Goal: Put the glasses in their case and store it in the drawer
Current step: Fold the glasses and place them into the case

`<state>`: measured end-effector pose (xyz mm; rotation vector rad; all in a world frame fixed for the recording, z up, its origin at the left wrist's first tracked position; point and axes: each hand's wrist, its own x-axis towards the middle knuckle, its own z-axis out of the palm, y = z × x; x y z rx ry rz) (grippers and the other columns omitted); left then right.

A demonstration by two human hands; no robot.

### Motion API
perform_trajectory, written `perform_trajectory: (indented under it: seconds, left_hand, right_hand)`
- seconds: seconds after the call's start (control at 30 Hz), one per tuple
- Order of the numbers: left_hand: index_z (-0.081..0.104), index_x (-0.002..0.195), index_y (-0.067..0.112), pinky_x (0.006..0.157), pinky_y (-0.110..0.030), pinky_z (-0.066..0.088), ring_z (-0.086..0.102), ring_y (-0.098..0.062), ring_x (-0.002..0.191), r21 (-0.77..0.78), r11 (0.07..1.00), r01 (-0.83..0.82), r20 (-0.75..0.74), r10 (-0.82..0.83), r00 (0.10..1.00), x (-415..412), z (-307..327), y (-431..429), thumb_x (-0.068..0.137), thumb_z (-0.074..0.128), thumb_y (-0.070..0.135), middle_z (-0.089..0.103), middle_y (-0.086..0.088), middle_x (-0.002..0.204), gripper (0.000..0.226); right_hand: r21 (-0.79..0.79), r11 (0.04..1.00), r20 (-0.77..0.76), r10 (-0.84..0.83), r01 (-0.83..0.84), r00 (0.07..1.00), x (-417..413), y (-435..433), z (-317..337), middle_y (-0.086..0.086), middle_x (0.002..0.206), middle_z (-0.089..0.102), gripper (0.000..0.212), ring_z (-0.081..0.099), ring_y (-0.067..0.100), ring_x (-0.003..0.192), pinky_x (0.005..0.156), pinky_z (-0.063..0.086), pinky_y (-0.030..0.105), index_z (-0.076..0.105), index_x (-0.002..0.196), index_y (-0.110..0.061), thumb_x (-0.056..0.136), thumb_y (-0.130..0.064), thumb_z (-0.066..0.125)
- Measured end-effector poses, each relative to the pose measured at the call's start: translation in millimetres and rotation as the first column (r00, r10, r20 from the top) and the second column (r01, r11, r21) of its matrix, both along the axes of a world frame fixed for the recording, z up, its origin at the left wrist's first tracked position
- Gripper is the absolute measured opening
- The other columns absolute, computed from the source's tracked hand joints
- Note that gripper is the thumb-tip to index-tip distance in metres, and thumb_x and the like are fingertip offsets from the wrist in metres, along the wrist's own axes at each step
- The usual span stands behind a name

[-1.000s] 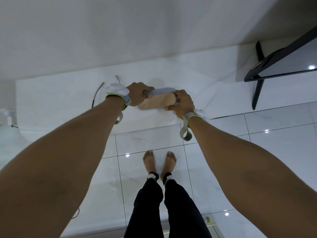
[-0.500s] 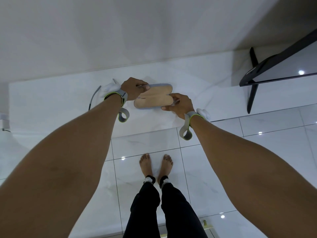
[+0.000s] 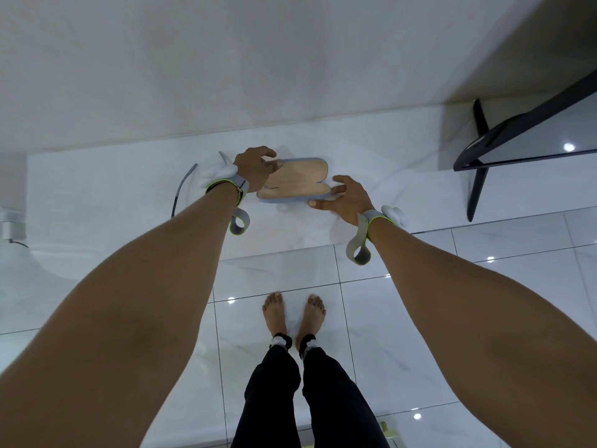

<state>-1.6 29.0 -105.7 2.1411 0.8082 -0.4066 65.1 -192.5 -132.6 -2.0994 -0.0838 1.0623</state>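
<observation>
The glasses case (image 3: 292,180) lies flat on the white marble bench (image 3: 113,189), opened wide so that both tan-lined halves face up, rimmed in pale blue-grey. No glasses can be made out inside it.

The left hand (image 3: 253,168) holds the case at its left end: the grip is closed on the edge of the far half, fingers curled over the top rim and the thumb side hidden under the hand. The right hand (image 3: 344,197) is at the opposite, near-right corner. Its grip is slack, the fingers spread and only the fingertips (image 3: 336,189) touching the rim of the near half, the thumb lying along the near edge.

Each wrist carries a grey band with a yellow-green edge and a white sensor pod; a loose strap loop (image 3: 357,250) hangs from the right band, and another from the left.

Just beyond the left grip, on the far-left side, a thin grey curved piece (image 3: 182,189) rests on the bench; what it is cannot be told. Well away from the right grip, a black stand (image 3: 478,156) with a dark flat panel sits on the bench. Below the bench, bare feet (image 3: 292,313) stand on glossy white floor tiles (image 3: 484,318).
</observation>
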Motion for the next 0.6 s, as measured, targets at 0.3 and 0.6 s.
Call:
perform_trajectory:
  seconds: [0.3, 0.6]
  left_hand:
    - [0.071, 0.108, 0.018, 0.083, -0.035, 0.054, 0.066, -0.036, 0.101, 0.166, 0.941, -0.294, 0.037, 0.292, 0.956, -71.5, 31.2, 73.5, 0.094, 0.055, 0.030, 0.073, -0.014, 0.109, 0.024]
    - [0.053, 0.131, 0.018, 0.091, -0.041, 0.055, 0.064, -0.036, 0.108, 0.198, 0.938, -0.284, -0.200, 0.323, 0.925, -147.3, -4.3, 109.0, 0.092, 0.059, 0.035, 0.060, -0.016, 0.128, 0.042]
  right_hand:
    - [0.073, 0.997, 0.462, -0.036, 0.003, 0.886, -10.9, 85.7, 57.9, 0.001, 0.107, 0.059, 0.047, 0.056, 0.012, 0.090, 0.079, 0.046, 0.027, 0.054, 0.116, -0.020, 0.079, -0.046, 0.068]
    - [-0.304, 0.804, 0.410, 0.595, -0.511, 0.691, -80.3, 202.1, 28.1, 0.017, 0.132, 0.052, 0.043, 0.050, 0.033, 0.124, 0.100, 0.041, 0.037, 0.049, 0.131, -0.004, 0.093, -0.024, 0.056]
